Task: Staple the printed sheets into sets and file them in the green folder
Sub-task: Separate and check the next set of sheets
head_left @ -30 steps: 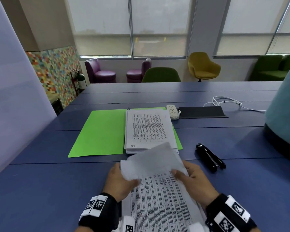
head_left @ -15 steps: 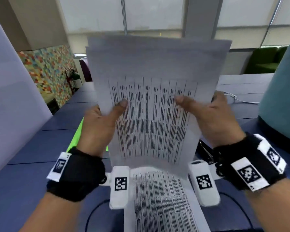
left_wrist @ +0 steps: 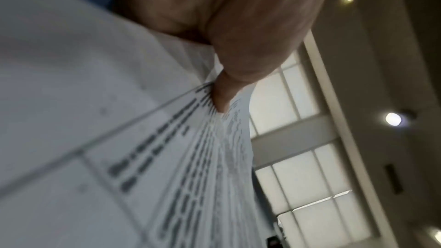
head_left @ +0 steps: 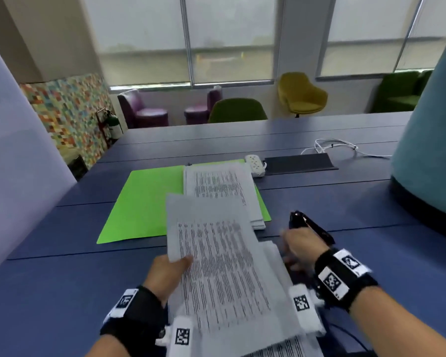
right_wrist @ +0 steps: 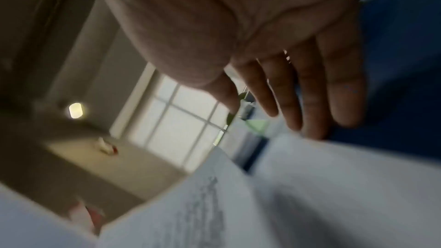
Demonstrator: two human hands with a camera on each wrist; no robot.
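My left hand [head_left: 174, 265] pinches a set of printed sheets [head_left: 216, 266] at its left edge, low over the near table. The left wrist view shows the thumb [left_wrist: 223, 97] pressed on the fanned sheets [left_wrist: 167, 157]. My right hand [head_left: 298, 240] is off the paper, right of the sheets and just short of the black stapler [head_left: 317, 229]. Its fingers [right_wrist: 310, 91] are straight and hold nothing. The green folder [head_left: 150, 204] lies open farther back, with a stack of printed sheets [head_left: 222, 186] on its right half.
A white power strip [head_left: 254, 164], a black cable flap [head_left: 299, 163] and a white cable [head_left: 332, 146] lie behind the folder. A teal rounded screen [head_left: 428, 150] stands at the right, a lilac partition [head_left: 18, 176] at the left. More printed paper [head_left: 289, 349] lies under the held set.
Both hands held the sheets up in front of the camera; the sheets are now lowered. The right hand has let go and moved right, toward the stapler.
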